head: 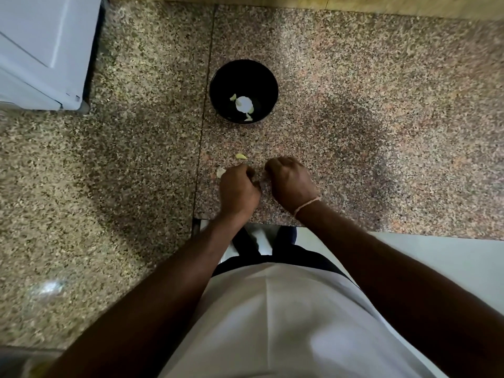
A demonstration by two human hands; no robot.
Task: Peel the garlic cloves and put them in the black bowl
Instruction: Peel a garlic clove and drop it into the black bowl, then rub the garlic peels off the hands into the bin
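Now, grip: both our fists sit close together, knuckles up, near the front edge of the tabletop (pixel 354 91). Our left hand (pixel 238 190) has its fingers curled under, and so does our right hand (pixel 290 184). What they hold is hidden beneath them, so we cannot tell whether either one is pinching a clove or a bit of skin.
Just beside the hands: a pale piece (pixel 221 172) peeks out at the left hand's knuckles, touching or nearly so; clove or skin, we cannot say.
A little further out: one yellowish garlic clove (pixel 241 156) lies on the stone just beyond the left hand, apart from it. Its long axis runs roughly left to right, the thinner tip toward the right.
Further out: the black bowl (pixel 218 85) stands well beyond the hands, upright, mouth open to us.
Inside the bowl: a few pale pieces (pixel 248 117) lie around a bright white glare spot at the bottom.
Progress: we judge the job partly done, with some pieces already in the bowl and at least one clove left on the stone.
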